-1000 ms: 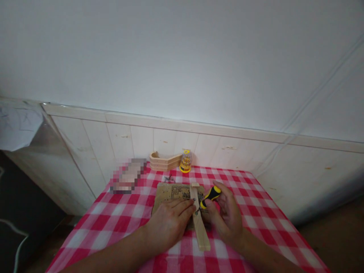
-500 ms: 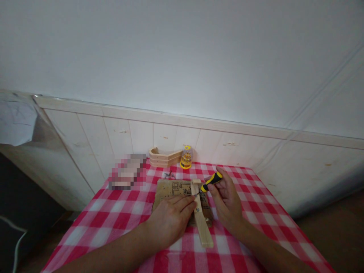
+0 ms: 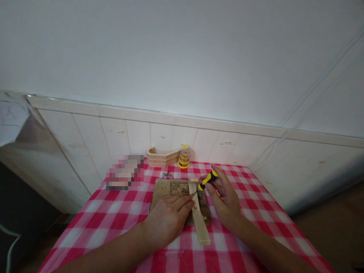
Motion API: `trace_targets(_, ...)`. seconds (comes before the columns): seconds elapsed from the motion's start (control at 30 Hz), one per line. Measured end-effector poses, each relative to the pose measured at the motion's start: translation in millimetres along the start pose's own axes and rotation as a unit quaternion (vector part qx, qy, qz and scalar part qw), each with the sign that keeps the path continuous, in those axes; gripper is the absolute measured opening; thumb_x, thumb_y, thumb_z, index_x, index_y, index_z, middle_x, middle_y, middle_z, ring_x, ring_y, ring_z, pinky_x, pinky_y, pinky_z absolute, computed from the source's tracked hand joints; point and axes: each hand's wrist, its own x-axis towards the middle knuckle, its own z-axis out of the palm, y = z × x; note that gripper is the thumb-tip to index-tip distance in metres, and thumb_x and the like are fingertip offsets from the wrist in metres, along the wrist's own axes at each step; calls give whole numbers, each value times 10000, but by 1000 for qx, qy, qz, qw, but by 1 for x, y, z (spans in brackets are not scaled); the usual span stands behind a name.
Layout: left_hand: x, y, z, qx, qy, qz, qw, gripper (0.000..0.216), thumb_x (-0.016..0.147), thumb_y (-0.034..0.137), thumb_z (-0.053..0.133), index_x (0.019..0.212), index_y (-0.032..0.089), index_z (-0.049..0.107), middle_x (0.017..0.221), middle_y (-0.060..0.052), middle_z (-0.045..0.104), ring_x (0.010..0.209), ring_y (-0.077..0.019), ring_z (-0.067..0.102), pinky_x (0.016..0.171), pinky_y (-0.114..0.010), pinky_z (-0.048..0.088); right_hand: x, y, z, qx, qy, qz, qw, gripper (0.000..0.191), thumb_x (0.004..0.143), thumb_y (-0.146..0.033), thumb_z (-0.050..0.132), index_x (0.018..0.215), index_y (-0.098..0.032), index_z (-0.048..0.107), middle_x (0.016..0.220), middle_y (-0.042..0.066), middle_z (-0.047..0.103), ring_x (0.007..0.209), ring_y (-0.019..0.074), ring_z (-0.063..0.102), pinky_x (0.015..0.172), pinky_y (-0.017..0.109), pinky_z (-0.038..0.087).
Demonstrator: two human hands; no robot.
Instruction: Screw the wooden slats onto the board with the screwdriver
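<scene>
The light was dim, cool and fairly even, its source impossible to tell. Behind the checked tablecloth, the wall was palest just above the panelling and greyed toward its upper corners. Left of the tablecloth, a black panel sank into gloom; to the right, the floor was brown murk. Shadows on the tablecloth were soft. Its sides splayed toward the viewer with wide-angle stretch. Over its middle, the screwdriver read clearly, though its thin tip was indistinct. At its far left corner, coarse mosaic hid a flat object
</scene>
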Motion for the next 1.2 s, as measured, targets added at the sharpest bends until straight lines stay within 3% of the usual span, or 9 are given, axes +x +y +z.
trace_targets(0.1, 0, 0, 0, 3, 1, 4, 1000, 299, 979, 80, 485, 1191, 117, 692, 1195, -126, 775, 1045, -250, 768, 924, -402, 641, 0, -2, -1, -5, -11, -11, 1000, 457, 1039, -299, 585, 1490, -316, 515, 1109, 75, 782, 974, 213, 766, 885, 380, 631)
trace_targets(0.23, -1, 0, 1, 6, -4, 5, 1000, 307, 968, 73, 490, 1202, 118, 684, 1209, -128, 770, 1044, -250, 768, 919, -405, 643, 0, 0, 1, -18, 19, -8, 1000, 428, 987, -281, 651, 1408, -321, 586, 1016, 41, 774, 858, 192, 765, 804, 339, 640)
trace_targets(0.5, -2, -2, 3, 12, -2, 4, 1000, 311, 961, 74, 493, 1206, 131, 676, 1205, -123, 770, 1045, -245, 767, 920, -401, 640, 0, 4, 3, 0, 50, 29, 998, 415, 892, -279, 755, 1289, -301, 641, 1001, 38, 782, 855, 211, 785, 791, 348, 672)
trace_targets(0.77, -2, -1, 3, 20, -3, 5, 1000, 291, 977, 93, 501, 1215, 135, 665, 1213, -123, 767, 1043, -246, 765, 899, -389, 645, -3, 10, 3, -23, 56, -5, 998, 426, 895, -264, 768, 1305, -320, 665, 1030, 32, 788, 853, 206, 785, 799, 358, 673)
trace_targets(1.07, -1, 0, -1, 22, -26, -6, 999, 300, 978, 94, 495, 1232, 125, 652, 1237, -131, 751, 1065, -248, 753, 940, -395, 631, -7, 5, 1, -54, 73, -74, 993, 549, 965, -139, 649, 1462, -345, 541, 1088, 44, 748, 870, 175, 759, 774, 309, 651)
trace_targets(1.2, 0, 1, -2, 17, -41, -17, 999, 317, 975, 94, 499, 1250, 134, 651, 1241, -131, 749, 1061, -242, 754, 926, -385, 633, -13, 0, -2, -57, 29, -88, 994, 540, 992, -154, 611, 1499, -310, 506, 1094, 70, 733, 860, 185, 739, 774, 329, 641)
